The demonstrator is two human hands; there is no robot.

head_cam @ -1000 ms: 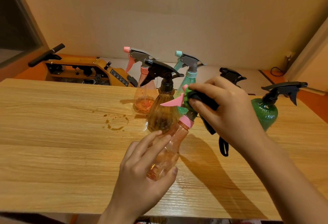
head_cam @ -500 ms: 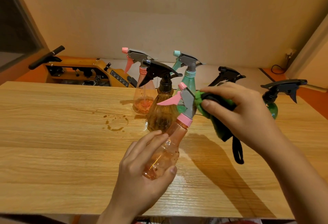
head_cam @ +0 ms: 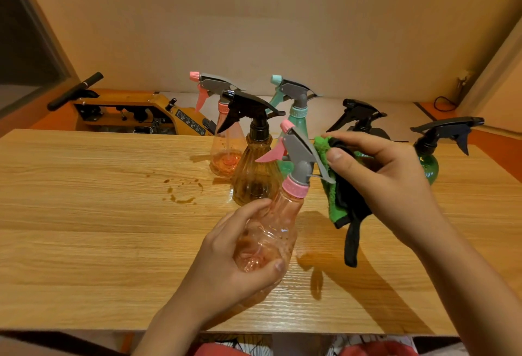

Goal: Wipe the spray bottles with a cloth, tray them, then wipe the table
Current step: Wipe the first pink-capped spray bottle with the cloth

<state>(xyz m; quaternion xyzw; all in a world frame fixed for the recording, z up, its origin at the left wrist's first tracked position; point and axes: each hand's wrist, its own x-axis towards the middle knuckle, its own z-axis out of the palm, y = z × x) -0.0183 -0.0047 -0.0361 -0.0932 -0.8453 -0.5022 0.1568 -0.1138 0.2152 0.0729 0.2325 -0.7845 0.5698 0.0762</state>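
Observation:
My left hand [head_cam: 226, 265] grips a clear pink spray bottle [head_cam: 271, 223] by its body, tilted above the wooden table [head_cam: 99, 228], its grey and pink trigger head pointing up and left. My right hand [head_cam: 384, 183] pinches a green and black cloth [head_cam: 339, 203] just right of that trigger head; a black strap hangs from the cloth. Behind stand an amber bottle with a black head [head_cam: 254, 177], a pink bottle [head_cam: 223, 146], a teal bottle [head_cam: 296, 110], a dark bottle [head_cam: 358, 115] partly hidden by my hand, and a green bottle [head_cam: 429, 163].
Brown drops and a ring-shaped spill [head_cam: 180, 189] mark the table left of the amber bottle. A wet patch [head_cam: 313, 265] lies under the held bottle. A yellow machine with a black handle [head_cam: 127, 112] stands behind the table's far edge. A beige wall rises beyond.
My right hand with the cloth slid off the trigger head to its right side, uncovering the grey head. The held bottle stayed in my left hand, raised slightly.

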